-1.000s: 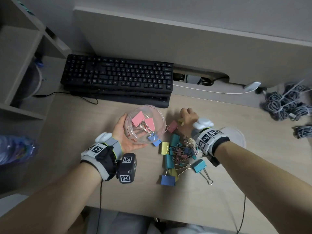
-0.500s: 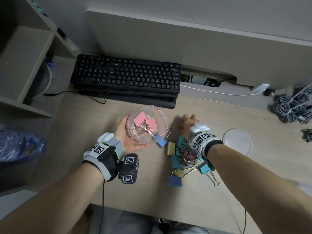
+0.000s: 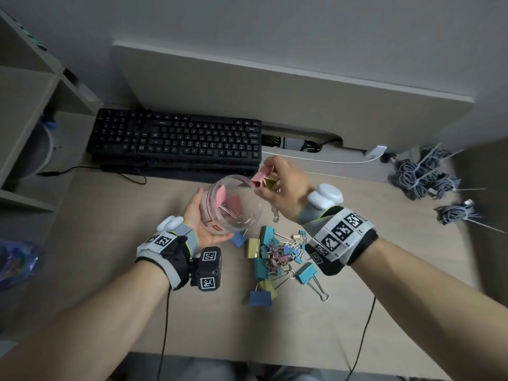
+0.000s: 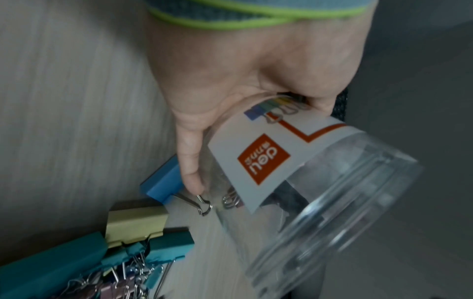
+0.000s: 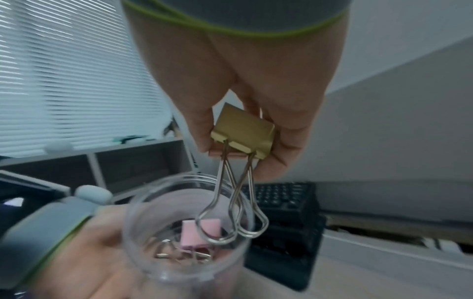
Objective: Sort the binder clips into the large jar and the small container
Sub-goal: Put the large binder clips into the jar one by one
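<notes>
My right hand point(image 5: 245, 113) pinched the gold clip point(image 5: 244, 131) by its stiff, light body above the jar point(image 3: 232, 207), which my left hand point(image 3: 200, 218) gripped around its slippery wall.

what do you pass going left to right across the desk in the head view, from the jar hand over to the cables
left hand → clear jar → right hand holding pink and gold binder clips → white cable → bundled grey cables
</notes>
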Motion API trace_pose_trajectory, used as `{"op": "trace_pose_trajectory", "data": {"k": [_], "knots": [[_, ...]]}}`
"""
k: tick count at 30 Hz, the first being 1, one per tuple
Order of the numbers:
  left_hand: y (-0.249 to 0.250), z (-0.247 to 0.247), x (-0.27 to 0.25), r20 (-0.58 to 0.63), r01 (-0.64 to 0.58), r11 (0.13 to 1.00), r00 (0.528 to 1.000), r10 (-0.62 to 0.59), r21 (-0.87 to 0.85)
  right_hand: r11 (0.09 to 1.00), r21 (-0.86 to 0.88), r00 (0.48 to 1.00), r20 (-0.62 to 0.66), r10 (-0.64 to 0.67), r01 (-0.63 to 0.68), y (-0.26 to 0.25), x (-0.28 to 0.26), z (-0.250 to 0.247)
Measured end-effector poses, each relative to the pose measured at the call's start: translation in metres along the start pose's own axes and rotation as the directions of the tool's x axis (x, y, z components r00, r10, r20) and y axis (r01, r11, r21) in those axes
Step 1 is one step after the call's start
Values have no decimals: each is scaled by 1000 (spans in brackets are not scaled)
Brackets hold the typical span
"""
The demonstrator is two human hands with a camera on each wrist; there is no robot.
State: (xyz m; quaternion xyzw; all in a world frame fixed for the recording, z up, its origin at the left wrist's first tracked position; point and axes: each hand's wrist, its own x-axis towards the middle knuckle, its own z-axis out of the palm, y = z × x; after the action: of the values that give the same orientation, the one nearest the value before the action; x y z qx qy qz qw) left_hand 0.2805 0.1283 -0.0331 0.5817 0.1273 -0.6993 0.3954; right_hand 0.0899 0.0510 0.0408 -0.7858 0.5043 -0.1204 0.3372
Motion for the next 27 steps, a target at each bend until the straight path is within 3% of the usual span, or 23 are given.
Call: {"op": "trace_pose_trajectory", "data": {"k": [5, 10, 19, 23, 27], "knots": [[-6, 14, -5, 104, 1, 1000, 995, -1, 1, 987, -46, 987, 53, -151, 154, -26, -6, 8], [-10, 17, -8, 159, 9, 1000, 987, -11, 15, 976, -71, 966, 177, -191, 206, -35, -12, 21], [-17, 13, -12, 234, -7, 1000, 972, 5, 4, 981, -146, 958, 272, -85, 129, -41, -13, 17], [-17, 11, -13, 212, 10, 1000, 977, -11, 4, 982, -166, 963, 265, -40, 87, -41, -13, 7], [-19, 12, -14, 209, 9, 1000, 978, -8, -2, 986, -122, 973, 212, -89, 117, -46, -11, -3]]}}
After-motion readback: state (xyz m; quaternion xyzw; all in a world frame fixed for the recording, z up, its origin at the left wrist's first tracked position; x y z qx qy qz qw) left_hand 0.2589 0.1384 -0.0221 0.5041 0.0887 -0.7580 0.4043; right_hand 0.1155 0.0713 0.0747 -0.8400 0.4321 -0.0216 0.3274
